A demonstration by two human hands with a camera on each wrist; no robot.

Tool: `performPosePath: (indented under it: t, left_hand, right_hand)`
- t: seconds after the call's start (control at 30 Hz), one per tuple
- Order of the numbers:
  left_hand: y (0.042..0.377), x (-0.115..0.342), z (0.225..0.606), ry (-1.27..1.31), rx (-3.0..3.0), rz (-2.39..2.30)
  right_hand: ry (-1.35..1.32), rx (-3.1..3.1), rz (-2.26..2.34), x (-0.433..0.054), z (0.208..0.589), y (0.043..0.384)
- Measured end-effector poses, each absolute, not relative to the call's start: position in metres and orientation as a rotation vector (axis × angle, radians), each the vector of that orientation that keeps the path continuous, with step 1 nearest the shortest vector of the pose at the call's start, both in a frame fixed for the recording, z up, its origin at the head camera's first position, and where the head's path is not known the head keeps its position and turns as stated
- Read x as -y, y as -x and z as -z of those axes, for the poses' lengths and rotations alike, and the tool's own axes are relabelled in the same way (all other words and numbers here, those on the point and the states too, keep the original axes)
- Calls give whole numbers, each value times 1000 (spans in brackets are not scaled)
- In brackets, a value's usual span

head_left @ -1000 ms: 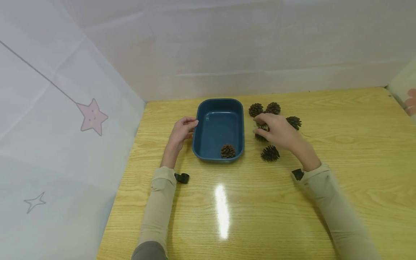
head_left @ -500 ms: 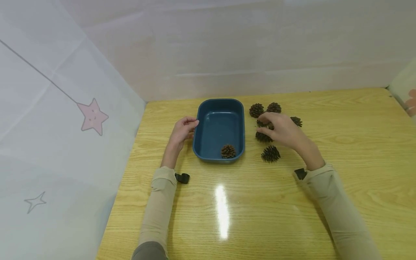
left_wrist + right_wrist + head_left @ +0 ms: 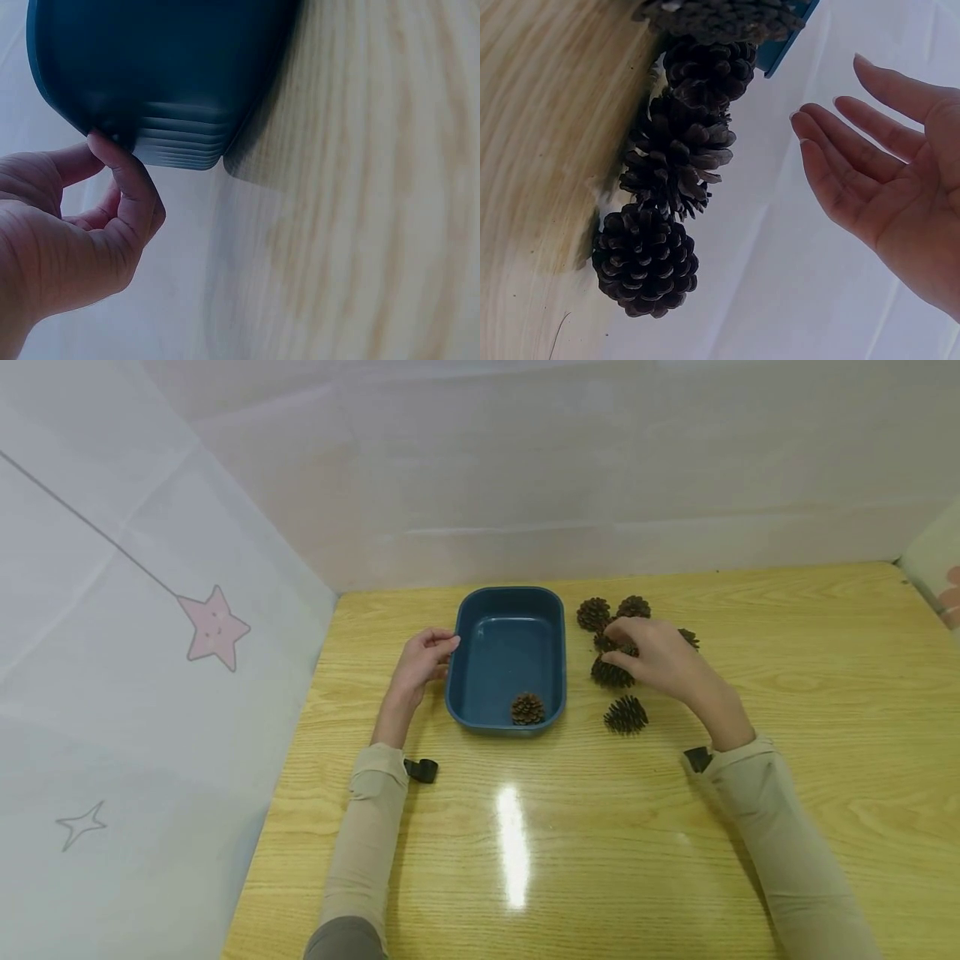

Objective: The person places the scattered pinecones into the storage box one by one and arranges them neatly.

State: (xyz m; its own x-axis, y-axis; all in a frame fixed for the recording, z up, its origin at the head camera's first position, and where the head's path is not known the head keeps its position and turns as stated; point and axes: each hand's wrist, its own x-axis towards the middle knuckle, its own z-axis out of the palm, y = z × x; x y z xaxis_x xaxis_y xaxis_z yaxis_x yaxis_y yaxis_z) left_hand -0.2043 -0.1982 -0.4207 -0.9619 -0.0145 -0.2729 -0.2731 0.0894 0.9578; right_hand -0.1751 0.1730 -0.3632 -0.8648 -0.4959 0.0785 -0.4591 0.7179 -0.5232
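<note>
A dark blue rectangular plastic basin stands on the table with one brown pine cone in its near right corner. At its left rim is my left hand; thumb and fingers pinch the edge, seen close in the left wrist view. My right hand hovers above a group of pine cones to the right of the basin, holding nothing. Its fingers are apart and bent slightly. Beneath and around it lie a dark pine cone, another nearer me, and several more, partly hidden by the hand.
A wood-grain table spreads under everything, meeting a pale cloth wall behind and a white one with a pink star at left. In the right wrist view, pine cones line up toward the basin's corner.
My right hand has shifted slightly right over the pine cones, uncovering more of the cone under its fingertips. The left hand and the basin stay essentially in place.
</note>
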Motion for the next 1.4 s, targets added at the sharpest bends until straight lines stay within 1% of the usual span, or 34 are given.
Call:
performPosePath:
  t: [1.4]
  left_hand:
    - [204,195,421,293,-2184,-1974]
  right_hand:
    - [795,-2792,764,-178,379,184]
